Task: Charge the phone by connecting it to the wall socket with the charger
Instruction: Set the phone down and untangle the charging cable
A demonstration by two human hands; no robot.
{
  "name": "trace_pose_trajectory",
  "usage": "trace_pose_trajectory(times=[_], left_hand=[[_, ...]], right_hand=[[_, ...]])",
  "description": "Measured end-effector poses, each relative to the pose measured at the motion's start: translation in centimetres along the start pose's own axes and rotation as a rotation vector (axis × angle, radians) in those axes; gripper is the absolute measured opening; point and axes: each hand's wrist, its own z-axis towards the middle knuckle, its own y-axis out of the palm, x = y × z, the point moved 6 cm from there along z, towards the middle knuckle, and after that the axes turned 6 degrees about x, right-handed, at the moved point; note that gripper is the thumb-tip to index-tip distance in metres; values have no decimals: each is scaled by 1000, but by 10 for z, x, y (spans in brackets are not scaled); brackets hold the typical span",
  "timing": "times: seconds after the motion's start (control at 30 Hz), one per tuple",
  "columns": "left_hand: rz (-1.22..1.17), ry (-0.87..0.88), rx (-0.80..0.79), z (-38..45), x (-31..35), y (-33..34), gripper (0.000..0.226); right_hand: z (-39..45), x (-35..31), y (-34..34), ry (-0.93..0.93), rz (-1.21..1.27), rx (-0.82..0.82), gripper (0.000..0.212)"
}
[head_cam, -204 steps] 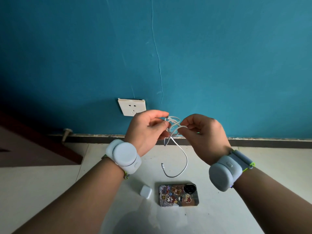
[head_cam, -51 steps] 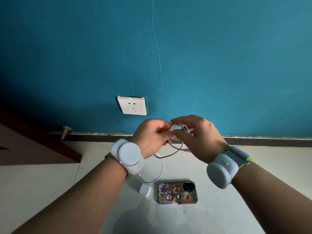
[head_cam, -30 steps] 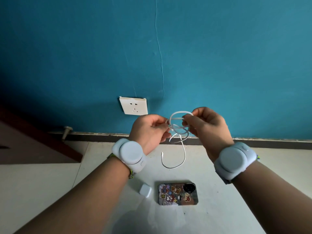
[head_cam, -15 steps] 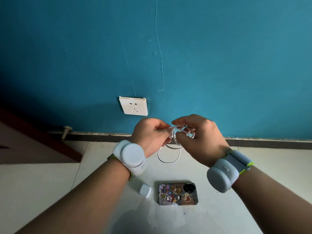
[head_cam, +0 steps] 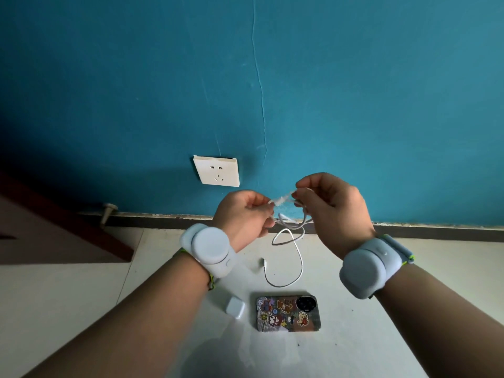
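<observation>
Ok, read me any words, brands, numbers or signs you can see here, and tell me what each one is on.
No text can be read anywhere.
Phone case: cartoon stickers, any lettering too small and blurred to read.
Wall socket: only slots, no markings legible.
Charger plug: no print visible.
Wrist devices: no label visible.

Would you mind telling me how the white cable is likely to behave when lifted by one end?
Probably floppy: the cable sags in loose loops below both hands. Likely light, since fingertips alone hold it. Its free plug may swing.
</observation>
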Motion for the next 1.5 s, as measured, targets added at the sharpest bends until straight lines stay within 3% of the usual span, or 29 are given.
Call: trace_pose_trajectory(times=[0.23,0.53,0.63,0.9,1.0,1.1,1.27,1.4,1.5], left_hand=[[-95,-47,-35,-4,3,-2,9],[-40,-9,-35,-5,5,-1,10],[-32,-6,-27,-5,4,-1,9],[-56,-22,15,0,3,-5,9],[-56,-11,24,1,3,-7,10],[-65,-3,20,1,4,-6,10],[-75,18,6,1,5,-4,11],[-112,11,7,2,5,-6,10],[-170,-5,25,4,5,-8,13]], right_hand=[[0,5,3,110,115,-25,15],[-7,1,7,11,-54,-112,19],[-4,1,3,3,-61,-68,10],[7,15,-4,213,190,28,20],[7,15,-6,156,78,33,19],[1,14,2,127,-59,-69,17],[-5,14,10,86,-210,-144,34],[1,16,4,87,-165,-92,15],[5,23,1,193,-49,-40,13]])
